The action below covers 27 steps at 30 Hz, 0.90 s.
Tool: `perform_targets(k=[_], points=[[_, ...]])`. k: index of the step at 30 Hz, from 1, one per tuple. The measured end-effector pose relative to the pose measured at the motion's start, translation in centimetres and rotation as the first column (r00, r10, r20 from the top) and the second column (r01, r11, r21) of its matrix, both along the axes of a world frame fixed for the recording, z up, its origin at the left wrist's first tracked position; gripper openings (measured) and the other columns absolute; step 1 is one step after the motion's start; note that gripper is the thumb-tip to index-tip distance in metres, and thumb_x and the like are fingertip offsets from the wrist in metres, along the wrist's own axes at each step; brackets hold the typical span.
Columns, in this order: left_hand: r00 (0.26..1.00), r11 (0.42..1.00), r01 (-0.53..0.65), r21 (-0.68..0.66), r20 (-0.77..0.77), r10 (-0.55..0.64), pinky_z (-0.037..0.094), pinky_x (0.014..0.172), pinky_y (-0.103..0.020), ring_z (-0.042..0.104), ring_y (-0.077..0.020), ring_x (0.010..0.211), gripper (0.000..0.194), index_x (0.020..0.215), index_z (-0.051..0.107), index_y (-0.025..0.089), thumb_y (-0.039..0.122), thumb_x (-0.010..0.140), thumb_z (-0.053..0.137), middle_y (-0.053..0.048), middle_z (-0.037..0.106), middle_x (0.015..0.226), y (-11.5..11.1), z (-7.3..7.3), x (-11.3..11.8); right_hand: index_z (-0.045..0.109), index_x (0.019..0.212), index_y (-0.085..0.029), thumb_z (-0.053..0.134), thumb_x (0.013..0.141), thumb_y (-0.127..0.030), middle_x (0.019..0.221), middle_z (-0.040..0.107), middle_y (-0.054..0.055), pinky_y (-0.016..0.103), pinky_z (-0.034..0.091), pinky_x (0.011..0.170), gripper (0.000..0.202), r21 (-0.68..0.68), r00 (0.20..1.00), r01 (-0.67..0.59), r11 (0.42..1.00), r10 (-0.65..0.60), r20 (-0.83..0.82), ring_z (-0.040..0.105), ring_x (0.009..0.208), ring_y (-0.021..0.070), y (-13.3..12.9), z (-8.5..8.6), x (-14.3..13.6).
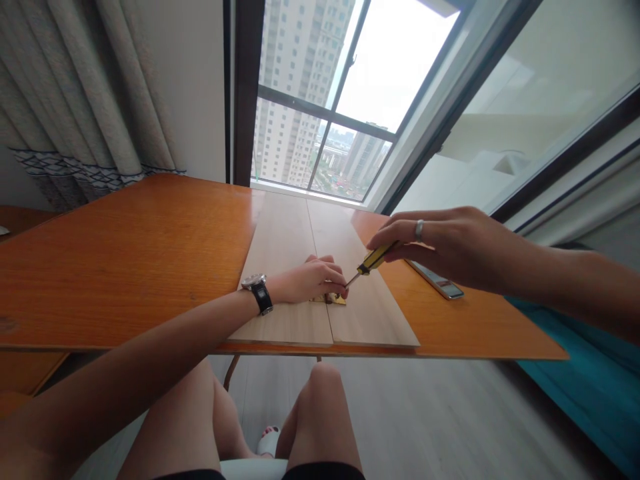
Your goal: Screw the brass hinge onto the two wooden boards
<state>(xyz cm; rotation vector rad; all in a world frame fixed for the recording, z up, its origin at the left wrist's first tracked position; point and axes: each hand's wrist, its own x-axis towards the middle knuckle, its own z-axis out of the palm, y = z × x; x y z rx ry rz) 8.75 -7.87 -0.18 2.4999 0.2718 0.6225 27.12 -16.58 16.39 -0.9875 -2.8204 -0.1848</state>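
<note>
Two pale wooden boards lie side by side on the table, with a narrow seam between them. A brass-coloured hinge sits across this seam, partly covered by my left hand. The fingers of that hand are closed together over the hinge, with the thumb and fingertips close to the screwdriver's tip. My right hand is wrapped round the yellow and black handle of a screwdriver. Its shaft slants down to the left, towards the hinge. Any screw under the tip is hidden by my left fingertips.
The orange wooden table extends to both sides of the boards. A phone lies on it below my right forearm. Beyond the table stands a window, with a curtain at the left. My knees are under the front edge.
</note>
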Motion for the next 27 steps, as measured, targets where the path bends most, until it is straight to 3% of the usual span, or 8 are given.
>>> perform_targets(k=[4,9,13,17,20,23,25,27], points=[[0.999,1.000,0.009,-0.002,0.031,-0.008,0.033,0.098,-0.032,0.050,-0.0205,0.103,0.025,0.093,0.074,0.020,0.029,0.100,0.052,-0.004,0.071,0.096,0.1,0.0,-0.1,0.069,0.098,-0.015,0.053,0.097,-0.037,0.071,0.072,0.006,0.028,0.048,0.052,0.028,0.067,0.984,0.151,0.986,-0.156,0.085,0.067,0.055,0.0173,0.6,-0.6,-0.6],[1.000,1.000,-0.002,0.004,0.012,0.002,0.033,0.100,-0.033,0.051,-0.0204,0.105,0.025,0.093,0.073,0.020,0.029,0.100,0.051,-0.004,0.071,0.100,0.0,0.0,0.0,0.064,0.122,-0.016,0.055,0.095,-0.032,0.122,0.068,0.016,0.038,0.057,0.082,0.033,0.018,0.998,-0.044,0.999,0.044,0.047,0.069,0.104,0.0257,0.7,-0.6,0.1],[1.000,1.000,0.005,0.005,0.008,-0.005,0.032,0.099,-0.031,0.052,-0.0196,0.105,0.023,0.091,0.073,0.020,0.026,0.100,0.052,-0.003,0.072,0.100,-0.2,0.1,0.1,0.072,0.107,-0.018,0.047,0.099,-0.026,0.104,0.074,0.010,0.031,0.057,0.076,0.027,-0.035,0.994,-0.101,0.994,0.103,0.046,0.071,0.089,0.0185,0.3,0.1,0.5],[0.999,1.000,0.013,0.005,0.034,-0.013,0.033,0.098,-0.031,0.052,-0.0201,0.105,0.014,0.091,0.074,0.019,0.027,0.094,0.063,-0.003,0.071,0.096,-0.2,0.1,0.0,0.073,0.100,-0.016,0.052,0.098,-0.035,0.085,0.075,0.009,0.030,0.052,0.060,0.028,0.053,0.996,0.014,0.999,-0.018,0.083,0.070,0.069,0.0185,0.5,-0.2,-0.5],[0.999,1.000,-0.010,-0.008,0.043,0.010,0.031,0.098,-0.033,0.052,-0.0204,0.102,0.019,0.091,0.075,0.020,0.027,0.097,0.058,-0.003,0.071,0.091,-0.2,0.1,0.0,0.070,0.109,-0.015,0.054,0.096,-0.038,0.095,0.076,0.012,0.034,0.053,0.062,0.031,0.095,0.981,0.082,0.992,-0.097,0.165,0.071,0.073,0.0227,0.7,-0.4,-1.1],[0.999,1.000,-0.014,-0.002,0.029,0.014,0.030,0.097,-0.033,0.051,-0.0205,0.101,0.021,0.090,0.075,0.021,0.027,0.098,0.056,-0.003,0.070,0.090,-0.2,0.1,0.1,0.066,0.122,-0.016,0.055,0.095,-0.039,0.117,0.071,0.014,0.037,0.056,0.073,0.037,0.048,0.991,0.024,0.999,-0.030,0.132,0.071,0.092,0.0251,0.4,-0.2,-1.1],[1.000,1.000,-0.016,-0.001,0.010,0.016,0.029,0.097,-0.034,0.050,-0.0207,0.101,0.022,0.088,0.075,0.021,0.026,0.099,0.055,-0.003,0.070,0.092,-0.3,0.2,0.1,0.068,0.117,-0.019,0.053,0.097,-0.034,0.120,0.070,0.012,0.035,0.056,0.080,0.030,-0.022,0.998,-0.032,0.999,0.033,0.044,0.069,0.100,0.0229,0.1,0.0,-1.0],[1.000,1.000,-0.020,-0.017,-0.002,0.020,0.028,0.098,-0.035,0.050,-0.0209,0.103,0.022,0.088,0.074,0.021,0.025,0.098,0.055,-0.003,0.071,0.094,-0.4,0.3,0.1,0.074,0.101,-0.020,0.051,0.098,-0.030,0.108,0.074,0.008,0.030,0.055,0.077,0.025,-0.062,0.999,-0.047,0.997,0.046,-0.016,0.070,0.093,0.0191,-0.1,0.1,-0.9]])
